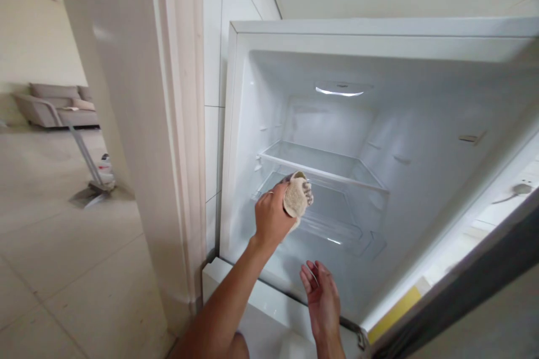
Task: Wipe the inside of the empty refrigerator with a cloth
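My left hand (272, 213) is closed around a bunched beige cloth (296, 197) with some grey on it. It holds the cloth up in front of the glass shelves inside an open white refrigerator (241, 140). The upper glass shelf (320, 160) lies just behind and above the cloth. Lower down to the right, my right hand (322, 294) is raised with its palm turned inward. Its fingers are slightly curled and apart, with nothing in them, near the lower front of the compartment.
A lamp (340, 91) glows in the refrigerator's ceiling. A door frame (168, 151) stands close on the left. Beyond it are a dustpan (90, 193) on the tiled floor and a sofa (59, 104). A dark-edged panel (475, 275) slants along the right.
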A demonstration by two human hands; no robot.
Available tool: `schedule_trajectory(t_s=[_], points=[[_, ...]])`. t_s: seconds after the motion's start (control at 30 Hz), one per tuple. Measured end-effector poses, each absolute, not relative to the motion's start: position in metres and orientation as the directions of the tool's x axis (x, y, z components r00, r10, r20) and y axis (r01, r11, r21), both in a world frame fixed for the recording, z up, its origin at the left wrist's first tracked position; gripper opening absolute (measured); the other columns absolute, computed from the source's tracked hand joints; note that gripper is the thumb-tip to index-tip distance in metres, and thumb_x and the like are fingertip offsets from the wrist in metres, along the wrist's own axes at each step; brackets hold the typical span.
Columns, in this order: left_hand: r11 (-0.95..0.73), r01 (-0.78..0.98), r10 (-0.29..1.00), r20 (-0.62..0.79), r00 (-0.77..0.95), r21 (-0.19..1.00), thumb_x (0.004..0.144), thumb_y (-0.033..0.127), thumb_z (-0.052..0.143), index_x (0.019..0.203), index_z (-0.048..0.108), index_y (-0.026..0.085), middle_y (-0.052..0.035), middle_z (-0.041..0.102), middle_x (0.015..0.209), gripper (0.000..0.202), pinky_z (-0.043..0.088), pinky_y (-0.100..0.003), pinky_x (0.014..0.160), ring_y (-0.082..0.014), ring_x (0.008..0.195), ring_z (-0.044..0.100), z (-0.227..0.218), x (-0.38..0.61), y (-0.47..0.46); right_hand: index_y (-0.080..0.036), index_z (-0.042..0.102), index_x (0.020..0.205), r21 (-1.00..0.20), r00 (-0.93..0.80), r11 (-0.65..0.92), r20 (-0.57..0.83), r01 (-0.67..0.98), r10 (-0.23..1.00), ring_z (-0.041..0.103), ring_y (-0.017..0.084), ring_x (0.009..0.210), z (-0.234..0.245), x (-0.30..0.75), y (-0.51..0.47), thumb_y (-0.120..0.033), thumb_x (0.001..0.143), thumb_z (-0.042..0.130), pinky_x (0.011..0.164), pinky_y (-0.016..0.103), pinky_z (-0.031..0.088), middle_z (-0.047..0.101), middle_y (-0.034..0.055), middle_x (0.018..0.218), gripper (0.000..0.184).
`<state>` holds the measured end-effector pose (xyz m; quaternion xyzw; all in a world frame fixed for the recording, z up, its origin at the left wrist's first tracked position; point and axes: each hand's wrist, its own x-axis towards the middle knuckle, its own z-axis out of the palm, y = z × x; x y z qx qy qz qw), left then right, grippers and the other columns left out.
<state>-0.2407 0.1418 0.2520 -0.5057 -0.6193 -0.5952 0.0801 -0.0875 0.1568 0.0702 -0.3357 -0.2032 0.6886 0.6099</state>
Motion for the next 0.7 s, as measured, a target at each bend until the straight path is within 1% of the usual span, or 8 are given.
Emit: schedule_trajectory(t_s=[0.13,0.17,0.23,0.33,0.4,0.5,0.63,0.7], points=[[-0.283,0.484,0.524,0.556,-0.645,0.828,0.076,0.018,0.072,0.109,0.055,0.024,-0.0042,0.076,0.102,0.038,0.055,-0.029,0.083,-0.021,0.095,0.073,0.249,-0.208,0.179,-0.017,0.068,0.097,-0.718,-0.085,-0.225,-0.226,-0.659,0.97,0.074,0.018,0.081,0.068,-0.102,0.141,-0.053,0.054,0.095,0.074,0.029,0.062,0.077,0.0041,0.095,0.062],[-0.258,0.467,0.552,0.526,-0.647,0.846,0.077,0.019,0.072,0.107,0.053,0.024,-0.0039,0.076,0.101,0.036,0.054,-0.029,0.082,-0.0208,0.095,0.073,0.249,-0.204,0.186,-0.016,0.068,0.099,-0.732,-0.106,-0.243,-0.229,-0.637,0.968,0.073,0.017,0.079,0.067,-0.104,0.137,-0.054,0.055,0.094,0.073,0.029,0.061,0.077,0.0044,0.094,0.063],[-0.165,0.546,0.63,0.514,-0.582,0.821,0.076,0.021,0.074,0.107,0.053,0.025,-0.0039,0.076,0.102,0.037,0.053,-0.03,0.082,-0.0229,0.097,0.073,0.25,-0.201,0.195,-0.016,0.067,0.099,-0.757,-0.141,-0.279,-0.244,-0.59,0.959,0.072,0.017,0.077,0.058,-0.107,0.128,-0.057,0.057,0.093,0.07,0.029,0.06,0.077,0.0046,0.093,0.065],[-0.002,0.759,0.737,0.513,-0.439,0.651,0.078,0.025,0.073,0.115,0.053,0.024,-0.0057,0.076,0.105,0.042,0.052,-0.032,0.082,-0.0269,0.102,0.072,0.263,-0.21,0.197,-0.016,0.068,0.094,-0.769,-0.176,-0.351,-0.306,-0.533,0.936,0.07,0.017,0.07,0.032,-0.106,0.116,-0.061,0.05,0.094,0.064,0.028,0.057,0.076,0.0051,0.087,0.068],[0.077,0.891,0.818,0.482,-0.314,0.448,0.085,0.029,0.064,0.122,0.051,0.022,-0.0085,0.076,0.106,0.039,0.052,-0.034,0.081,-0.0287,0.102,0.072,0.277,-0.221,0.199,-0.016,0.068,0.091,-0.764,-0.186,-0.392,-0.347,-0.512,0.919,0.069,0.016,0.067,0.015,-0.104,0.109,-0.061,0.046,0.095,0.059,0.026,0.055,0.076,0.0055,0.085,0.069],[0.047,0.988,0.925,0.367,-0.099,0.147,0.091,0.033,0.055,0.128,0.051,0.019,-0.0132,0.075,0.112,0.039,0.053,-0.038,0.08,-0.032,0.104,0.072,0.297,-0.238,0.21,-0.017,0.069,0.092,-0.762,-0.147,-0.379,-0.357,-0.525,0.922,0.067,0.014,0.066,0.006,-0.105,0.102,-0.062,0.047,0.095,0.058,0.023,0.053,0.076,0.0048,0.086,0.068],[-0.092,0.996,0.972,0.219,0.087,0.013,0.088,0.04,0.062,0.125,0.057,0.019,-0.0151,0.074,0.119,0.043,0.053,-0.037,0.082,-0.0332,0.109,0.071,0.313,-0.26,0.236,-0.016,0.069,0.088,-0.73,-0.147,-0.388,-0.373,-0.563,0.916,0.067,0.015,0.065,0.032,-0.107,0.102,-0.061,0.038,0.097,0.059,0.025,0.055,0.076,0.0045,0.083,0.073],[-0.17,0.985,0.976,0.132,0.173,-0.033,0.087,0.039,0.063,0.124,0.06,0.021,-0.0141,0.074,0.121,0.041,0.052,-0.036,0.083,-0.0317,0.109,0.071,0.317,-0.269,0.25,-0.016,0.07,0.09,-0.728,-0.143,-0.364,-0.35,-0.58,0.926,0.068,0.015,0.067,0.049,-0.107,0.105,-0.06,0.039,0.097,0.061,0.025,0.055,0.076,0.0043,0.083,0.072]])
